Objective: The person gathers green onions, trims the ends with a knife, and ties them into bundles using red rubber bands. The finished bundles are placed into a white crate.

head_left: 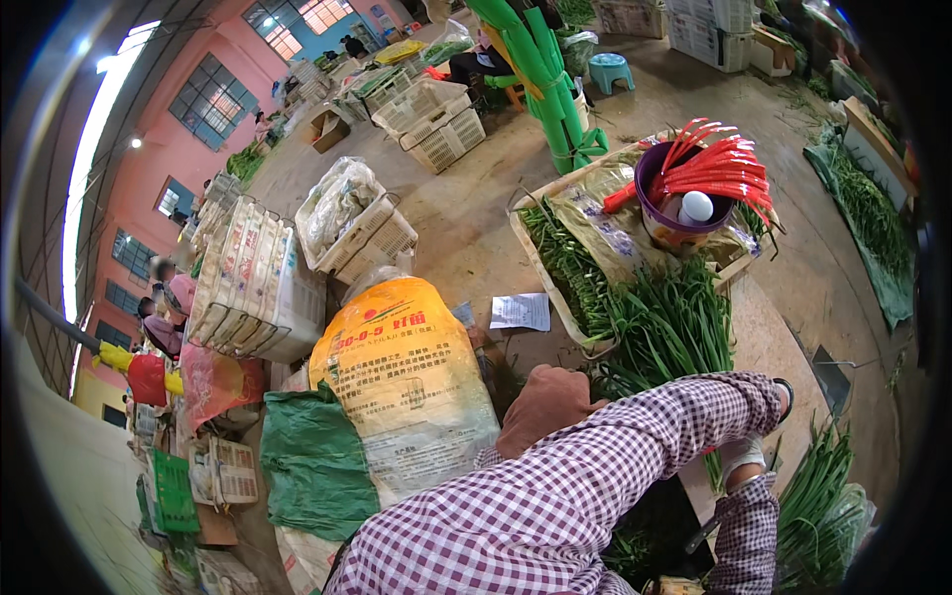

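My left arm, in a checked sleeve, stretches across to the right; my left hand (781,399) shows only at the dark-banded wrist, fingers hidden. Beside it, my right hand (740,456) wears a pale glove, close to long green stalks (664,332), its fingers mostly hidden. More stalks (815,516) lie to its right. What looks like a knife (698,538) is below it. The stalks spill from a shallow crate (537,268), which also bears a purple bucket (659,223) of red strips. A brown cloth-like shape (540,407) is left of my sleeve.
An orange-and-white sack (397,387), green sack (317,461) and paper (521,310) lie left. Stacked crates (253,278), a blue stool (610,71) and green upright bundles (545,99) stand farther off. Co-workers (164,322) sit at far left; greens (873,228) lie at right.
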### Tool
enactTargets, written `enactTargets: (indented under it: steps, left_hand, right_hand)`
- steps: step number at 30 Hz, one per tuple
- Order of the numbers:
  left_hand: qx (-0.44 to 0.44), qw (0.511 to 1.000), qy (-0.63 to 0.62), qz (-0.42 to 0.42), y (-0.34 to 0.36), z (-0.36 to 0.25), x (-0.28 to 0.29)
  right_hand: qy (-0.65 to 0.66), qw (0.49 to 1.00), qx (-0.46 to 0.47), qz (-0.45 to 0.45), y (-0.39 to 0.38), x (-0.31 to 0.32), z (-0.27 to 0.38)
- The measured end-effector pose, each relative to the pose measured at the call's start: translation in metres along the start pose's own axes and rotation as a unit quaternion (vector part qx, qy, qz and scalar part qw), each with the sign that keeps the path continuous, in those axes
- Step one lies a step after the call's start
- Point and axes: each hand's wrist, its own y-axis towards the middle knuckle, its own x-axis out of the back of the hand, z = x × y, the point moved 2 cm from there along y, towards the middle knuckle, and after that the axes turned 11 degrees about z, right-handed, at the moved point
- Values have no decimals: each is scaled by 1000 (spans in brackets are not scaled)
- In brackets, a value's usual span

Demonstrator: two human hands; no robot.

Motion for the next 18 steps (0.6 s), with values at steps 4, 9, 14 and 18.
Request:
enactTargets:
  steps: [4, 9, 14, 18]
  left_hand:
    - [27, 996, -14, -81, -22, -10, 9]
    - [26, 849, -143, -509, -95, -31, -7]
    - [124, 874, -238, -406, -141, -31, -78]
    - [165, 915, -178, -322, -155, -65, -89]
  right_hand:
    - [113, 988, -49, 97, 18, 25, 6]
    - [297, 919, -176, 192, 17, 56, -16]
    - [417, 873, -227, 111, 20, 22, -44]
    - [459, 849, -262, -19, 13, -42, -71]
